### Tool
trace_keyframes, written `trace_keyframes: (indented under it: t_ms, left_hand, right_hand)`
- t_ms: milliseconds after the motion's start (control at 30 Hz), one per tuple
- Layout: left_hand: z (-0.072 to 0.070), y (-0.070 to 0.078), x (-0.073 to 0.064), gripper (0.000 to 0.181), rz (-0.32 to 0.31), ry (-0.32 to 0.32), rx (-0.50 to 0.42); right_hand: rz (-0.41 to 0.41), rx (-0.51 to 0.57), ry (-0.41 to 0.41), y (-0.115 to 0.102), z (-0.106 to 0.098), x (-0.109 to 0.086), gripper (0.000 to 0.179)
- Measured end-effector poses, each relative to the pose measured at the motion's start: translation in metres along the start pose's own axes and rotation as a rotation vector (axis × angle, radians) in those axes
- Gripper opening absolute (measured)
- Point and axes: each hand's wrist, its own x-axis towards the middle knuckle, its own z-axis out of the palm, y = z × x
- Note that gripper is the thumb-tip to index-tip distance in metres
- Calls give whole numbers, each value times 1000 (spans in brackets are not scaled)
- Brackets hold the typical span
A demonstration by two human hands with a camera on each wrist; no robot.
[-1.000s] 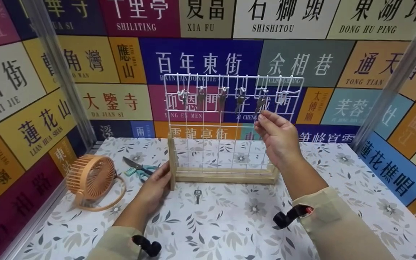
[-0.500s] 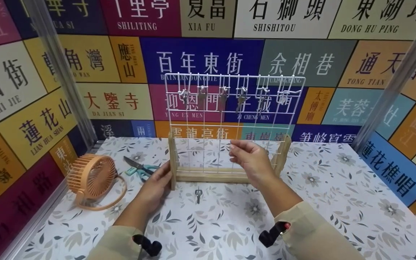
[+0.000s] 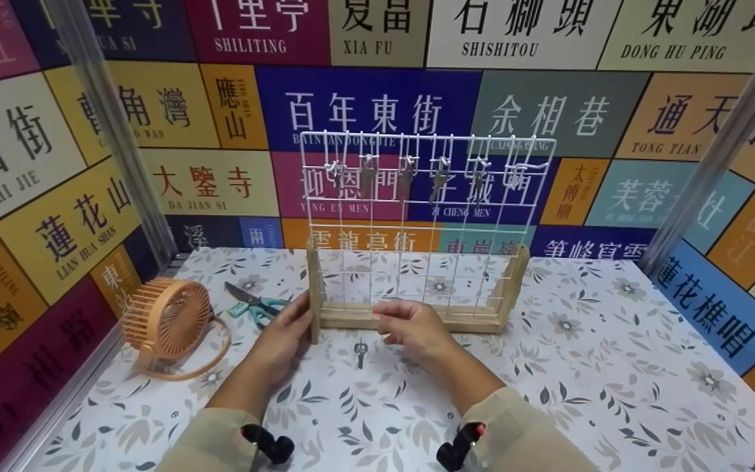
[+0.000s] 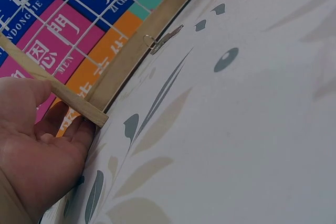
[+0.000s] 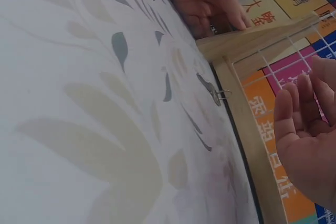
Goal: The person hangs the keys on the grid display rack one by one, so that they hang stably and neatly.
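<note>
A white wire grid rack (image 3: 419,226) stands on a wooden base, with several keys (image 3: 440,174) hanging from hooks along its upper part. My left hand (image 3: 290,328) holds the wooden side post (image 4: 73,98) at its lower end. One loose key (image 3: 361,354) with a small ring lies flat on the table in front of the base. Just above and to the right of that key is my right hand (image 3: 417,328), fingers loosely bent with nothing between them. In the right wrist view the same key (image 5: 210,88) lies beside the base, apart from the fingers.
An orange desk fan (image 3: 171,321) stands at the left. Scissors with teal handles (image 3: 256,305) lie behind my left hand. A leaf-patterned cloth (image 3: 580,373) covers the table, and sign-printed walls (image 3: 364,108) enclose the back and sides.
My right hand has left the hanging key at the rack's right and come down and leftward toward the key on the table. The left hand has stayed at the post.
</note>
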Motion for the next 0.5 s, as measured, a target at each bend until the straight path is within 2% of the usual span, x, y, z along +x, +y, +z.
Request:
trace_keyframes:
  t_ms: [267, 500]
  left_hand:
    - [0, -3, 2, 55, 46, -22, -7]
    - [1, 0, 1, 51, 14, -3, -7]
  right_hand:
    - [42, -191, -70, 17, 13, 12, 33]
    - [20, -336, -77, 22, 18, 21, 25]
